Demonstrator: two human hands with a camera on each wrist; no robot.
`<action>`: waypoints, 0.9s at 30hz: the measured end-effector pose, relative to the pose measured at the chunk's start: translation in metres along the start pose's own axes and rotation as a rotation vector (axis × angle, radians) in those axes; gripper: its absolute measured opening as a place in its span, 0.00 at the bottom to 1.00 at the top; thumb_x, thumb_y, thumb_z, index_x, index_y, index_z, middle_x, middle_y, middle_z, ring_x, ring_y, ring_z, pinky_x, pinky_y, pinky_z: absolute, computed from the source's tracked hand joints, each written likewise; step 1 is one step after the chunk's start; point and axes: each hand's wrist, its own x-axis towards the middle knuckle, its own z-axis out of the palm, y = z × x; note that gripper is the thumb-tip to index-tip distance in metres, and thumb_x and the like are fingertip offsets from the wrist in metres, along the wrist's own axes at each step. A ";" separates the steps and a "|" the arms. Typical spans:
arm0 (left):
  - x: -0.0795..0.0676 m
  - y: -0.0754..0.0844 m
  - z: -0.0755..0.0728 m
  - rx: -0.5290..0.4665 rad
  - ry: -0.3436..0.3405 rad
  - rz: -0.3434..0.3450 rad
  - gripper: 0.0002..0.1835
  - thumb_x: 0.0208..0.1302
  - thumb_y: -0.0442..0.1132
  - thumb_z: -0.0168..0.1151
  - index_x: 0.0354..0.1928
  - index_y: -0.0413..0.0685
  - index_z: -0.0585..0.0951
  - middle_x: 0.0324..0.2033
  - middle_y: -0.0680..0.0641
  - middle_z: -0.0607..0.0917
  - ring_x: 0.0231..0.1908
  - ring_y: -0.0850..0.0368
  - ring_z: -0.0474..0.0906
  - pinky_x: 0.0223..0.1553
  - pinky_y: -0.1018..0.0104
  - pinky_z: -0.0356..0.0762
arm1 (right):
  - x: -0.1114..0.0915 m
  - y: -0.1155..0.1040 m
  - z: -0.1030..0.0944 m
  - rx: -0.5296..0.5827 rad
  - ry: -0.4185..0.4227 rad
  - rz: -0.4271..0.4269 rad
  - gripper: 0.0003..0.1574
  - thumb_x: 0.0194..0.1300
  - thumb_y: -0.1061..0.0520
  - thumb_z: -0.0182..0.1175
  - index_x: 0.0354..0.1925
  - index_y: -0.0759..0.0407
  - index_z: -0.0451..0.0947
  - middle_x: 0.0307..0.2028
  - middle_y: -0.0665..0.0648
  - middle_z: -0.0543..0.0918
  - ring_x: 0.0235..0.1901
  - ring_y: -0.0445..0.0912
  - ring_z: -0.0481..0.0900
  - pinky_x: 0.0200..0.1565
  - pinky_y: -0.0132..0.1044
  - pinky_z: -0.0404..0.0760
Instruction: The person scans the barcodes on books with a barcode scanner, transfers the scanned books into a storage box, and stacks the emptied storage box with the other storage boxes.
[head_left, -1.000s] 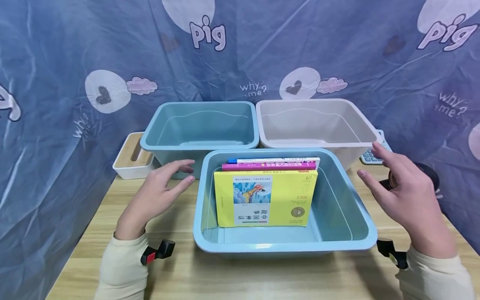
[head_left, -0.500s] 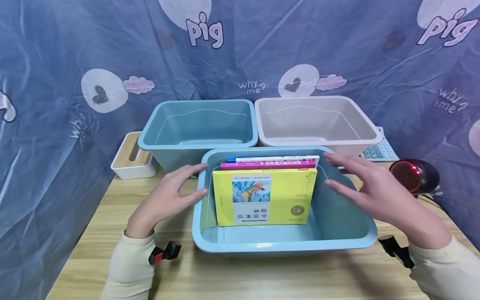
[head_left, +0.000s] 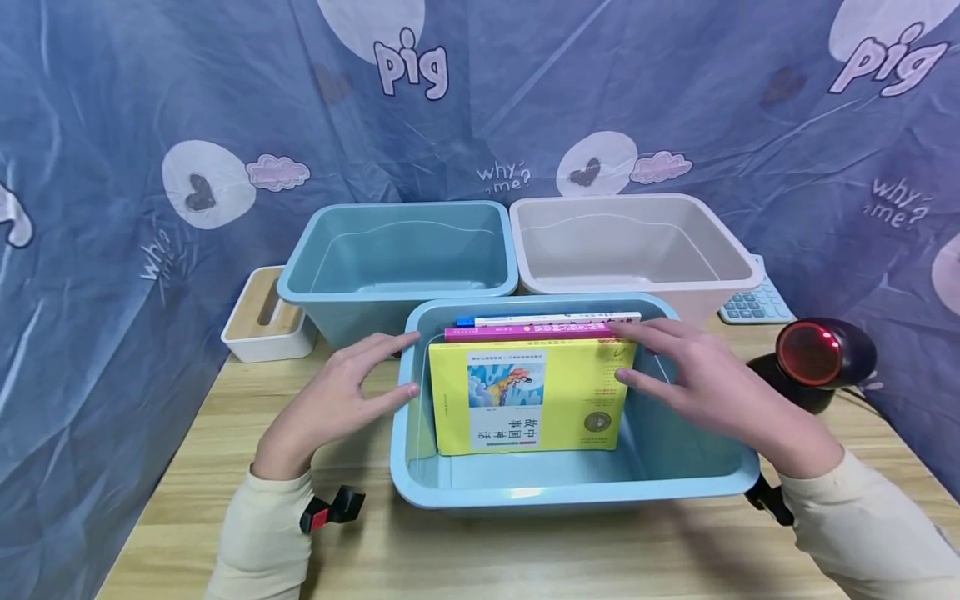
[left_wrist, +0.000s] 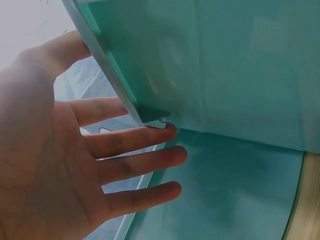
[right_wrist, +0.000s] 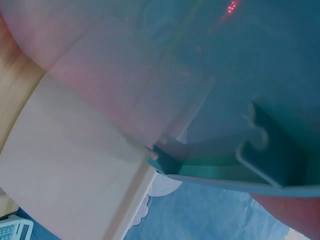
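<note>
In the head view a blue plastic bin (head_left: 480,497) stands in front. Several books stand upright inside it. At their front is a yellow book (head_left: 570,400), its cover text upside down; behind it are a magenta book (head_left: 525,332) and a white-edged one (head_left: 547,319). My right hand (head_left: 697,375) reaches over the bin's right side, thumb before the yellow book's upper right corner, fingers above the book tops. Whether it touches them is unclear. My left hand (head_left: 330,400) is at the bin's left rim, with straight, spread fingers (left_wrist: 145,162) in the left wrist view.
Behind stand another blue bin (head_left: 397,296) and a pale grey bin (head_left: 637,287). A white box with a wooden lid (head_left: 262,321) is at left. At right are a light-blue calculator (head_left: 757,304) and a black device with a red light (head_left: 825,354). A printed cloth hangs behind.
My right hand has moved left from outside the bin to over the books' right end. My left hand has shifted right to the bin's left rim. The books have stayed put.
</note>
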 end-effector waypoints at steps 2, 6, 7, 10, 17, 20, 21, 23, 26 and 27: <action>0.000 0.000 0.000 0.002 0.002 0.003 0.35 0.67 0.55 0.65 0.74 0.56 0.69 0.64 0.47 0.78 0.65 0.47 0.74 0.64 0.40 0.74 | 0.000 0.001 0.002 -0.015 0.001 -0.011 0.35 0.60 0.53 0.73 0.65 0.54 0.77 0.53 0.61 0.84 0.45 0.54 0.85 0.41 0.53 0.84; 0.001 0.000 0.001 0.005 0.001 0.002 0.35 0.67 0.56 0.65 0.73 0.56 0.69 0.64 0.47 0.78 0.65 0.47 0.75 0.64 0.41 0.74 | 0.001 0.001 0.003 -0.035 -0.006 -0.025 0.35 0.59 0.54 0.74 0.64 0.55 0.78 0.52 0.62 0.84 0.45 0.54 0.83 0.42 0.54 0.84; 0.001 0.000 0.001 0.007 0.000 0.000 0.35 0.67 0.56 0.65 0.73 0.56 0.69 0.64 0.47 0.78 0.65 0.47 0.75 0.63 0.40 0.75 | 0.001 0.002 0.004 -0.034 -0.007 -0.027 0.35 0.59 0.54 0.74 0.64 0.54 0.78 0.51 0.62 0.84 0.46 0.54 0.83 0.42 0.55 0.84; 0.001 0.000 0.001 0.009 -0.002 0.001 0.35 0.67 0.56 0.65 0.74 0.55 0.69 0.64 0.47 0.78 0.65 0.46 0.75 0.63 0.40 0.75 | 0.002 0.003 0.005 -0.040 0.006 -0.043 0.34 0.56 0.55 0.75 0.62 0.54 0.80 0.48 0.58 0.84 0.44 0.52 0.82 0.42 0.53 0.84; 0.000 0.000 0.002 0.010 0.006 0.015 0.35 0.67 0.55 0.66 0.73 0.56 0.69 0.64 0.47 0.78 0.65 0.46 0.75 0.63 0.42 0.75 | 0.002 0.002 0.010 -0.001 -0.016 -0.061 0.35 0.54 0.56 0.77 0.61 0.54 0.80 0.40 0.52 0.79 0.29 0.38 0.69 0.27 0.31 0.70; 0.000 0.001 0.002 0.009 0.002 0.009 0.36 0.66 0.55 0.66 0.73 0.56 0.69 0.64 0.47 0.78 0.65 0.46 0.75 0.63 0.41 0.75 | 0.002 -0.001 0.010 0.028 -0.080 -0.022 0.35 0.57 0.55 0.76 0.63 0.53 0.79 0.41 0.53 0.77 0.29 0.37 0.68 0.25 0.29 0.68; 0.000 0.001 0.002 0.007 0.000 0.007 0.36 0.66 0.55 0.66 0.73 0.55 0.69 0.64 0.46 0.78 0.65 0.46 0.75 0.63 0.41 0.75 | 0.002 -0.001 0.011 0.034 -0.099 -0.012 0.35 0.57 0.55 0.76 0.63 0.52 0.78 0.41 0.53 0.77 0.29 0.37 0.69 0.25 0.29 0.68; 0.000 0.001 0.002 0.006 -0.001 0.003 0.36 0.66 0.55 0.66 0.73 0.55 0.69 0.64 0.46 0.78 0.65 0.45 0.75 0.63 0.41 0.75 | 0.002 -0.002 0.012 0.038 -0.129 -0.015 0.37 0.57 0.55 0.75 0.64 0.52 0.77 0.44 0.54 0.78 0.30 0.38 0.72 0.28 0.29 0.73; 0.000 0.001 0.002 0.004 0.002 0.002 0.36 0.66 0.55 0.66 0.73 0.55 0.69 0.64 0.46 0.78 0.65 0.45 0.75 0.63 0.41 0.75 | 0.003 -0.003 0.013 0.027 -0.159 -0.057 0.41 0.58 0.57 0.75 0.68 0.51 0.74 0.50 0.55 0.83 0.38 0.42 0.82 0.36 0.36 0.84; 0.000 0.001 0.002 0.003 0.002 0.003 0.36 0.66 0.55 0.66 0.73 0.55 0.69 0.64 0.46 0.78 0.65 0.45 0.75 0.63 0.41 0.75 | 0.003 -0.003 0.014 0.025 -0.168 -0.075 0.42 0.58 0.57 0.75 0.69 0.51 0.72 0.53 0.56 0.84 0.41 0.45 0.85 0.40 0.39 0.86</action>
